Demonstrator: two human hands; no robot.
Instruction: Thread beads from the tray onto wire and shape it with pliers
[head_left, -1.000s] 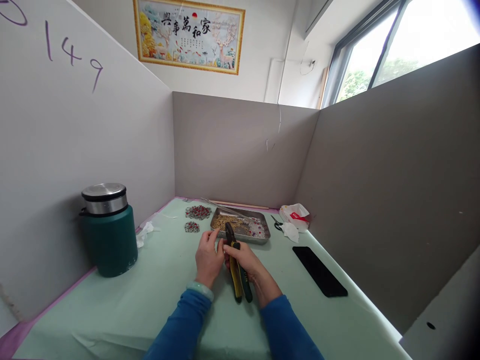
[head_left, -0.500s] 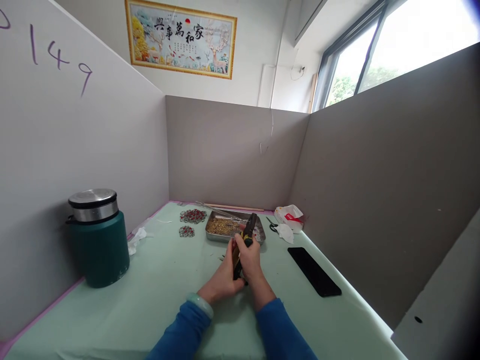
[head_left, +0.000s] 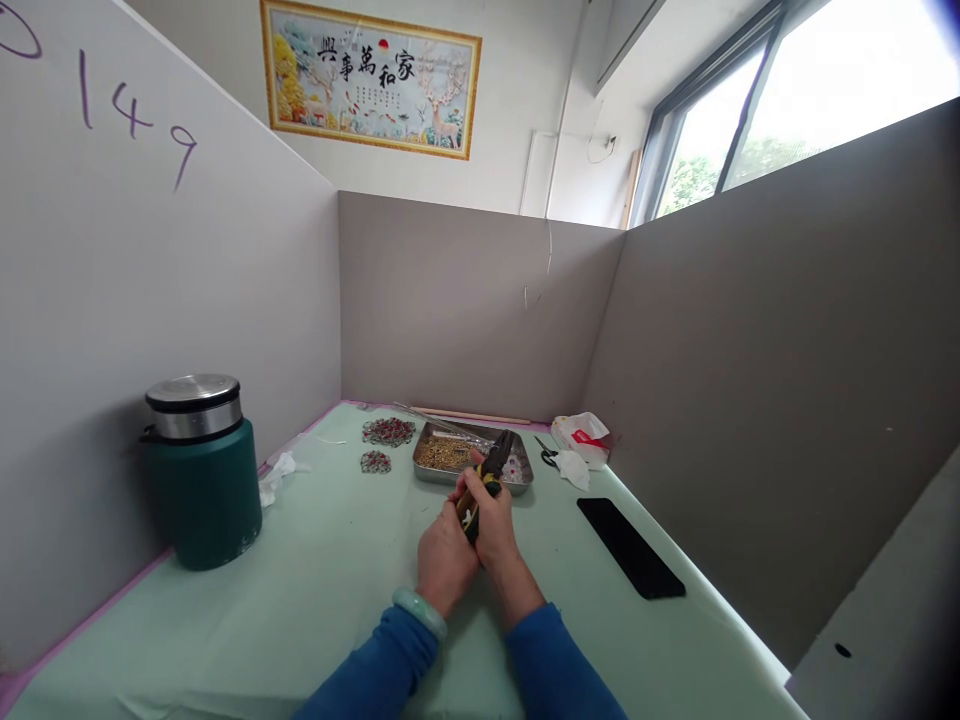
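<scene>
A pair of pliers (head_left: 496,456) with dark jaws and black-and-yellow handles points away from me over the near edge of a metal tray (head_left: 450,479). My right hand (head_left: 495,522) is closed round its handles. Just beside it, my left hand (head_left: 447,556) is also closed on the handles, with its back turned up and a pale green bangle (head_left: 420,612) at the wrist. Fingers cover most of the grips, and any small piece between them cannot be made out. Gold-coloured bits (head_left: 444,453) lie in the tray.
Two heaps of red-and-silver pieces, a larger heap (head_left: 388,431) and a smaller heap (head_left: 375,462), lie left of the tray. A green flask (head_left: 204,490) stands left. To the right are scissors (head_left: 547,456), a crumpled tissue (head_left: 573,470), a white bag (head_left: 581,437) and a black phone-like slab (head_left: 630,547).
My left hand has rolled over so its back faces up, fingers wrapped round the handles. The pliers have tilted and turned in my hands, and the view has shifted slightly.
</scene>
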